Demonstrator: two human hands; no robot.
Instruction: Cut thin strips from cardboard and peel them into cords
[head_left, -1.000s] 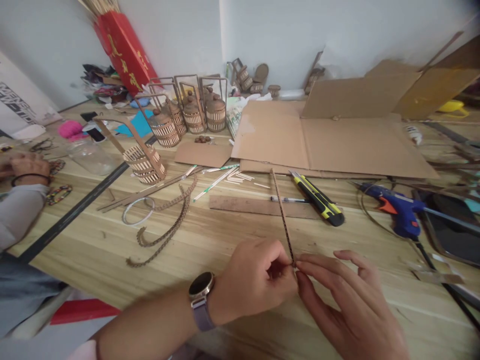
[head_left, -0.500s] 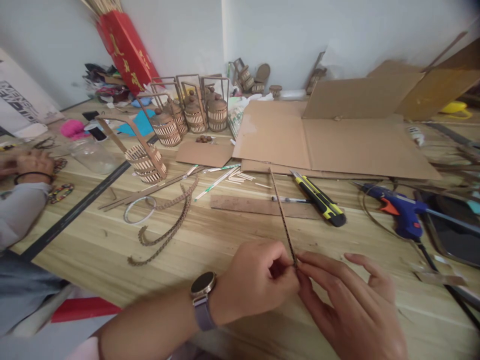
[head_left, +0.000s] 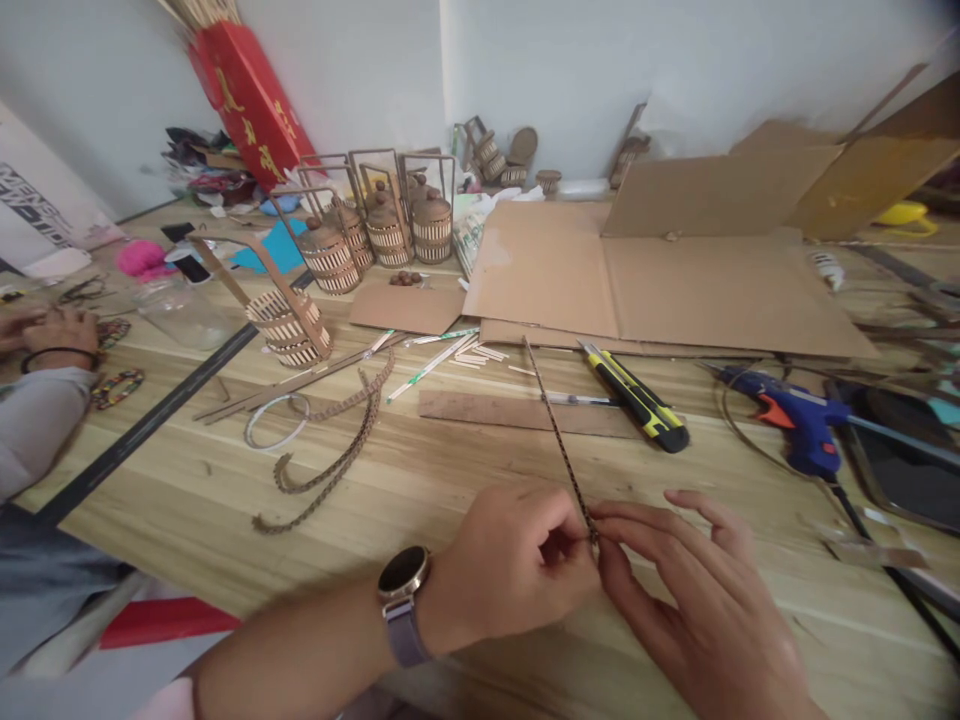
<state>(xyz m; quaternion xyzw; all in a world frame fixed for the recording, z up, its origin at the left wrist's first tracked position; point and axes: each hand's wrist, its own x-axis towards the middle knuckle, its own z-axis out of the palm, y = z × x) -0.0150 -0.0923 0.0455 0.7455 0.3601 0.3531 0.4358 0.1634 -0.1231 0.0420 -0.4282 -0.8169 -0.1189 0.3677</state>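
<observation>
A thin corrugated cardboard strip stands out from my fingertips and reaches up and away over the table. My left hand, with a watch on its wrist, pinches the strip's near end. My right hand touches it from the right, thumb and fingers closed on the same end, with one finger raised. Beyond the hands lie a flat brown strip, a pen and a yellow-black cutter. Curved corrugated strips rest to the left.
A blue glue gun and a dark phone are at right. Cardboard sheets cover the back. Small lidded baskets and an open handled basket stand at back left. Another person's hand rests at far left.
The far end of the strip has swung slightly left. My right hand has shifted a little, its raised finger now further left. My left hand is nearly unchanged.
</observation>
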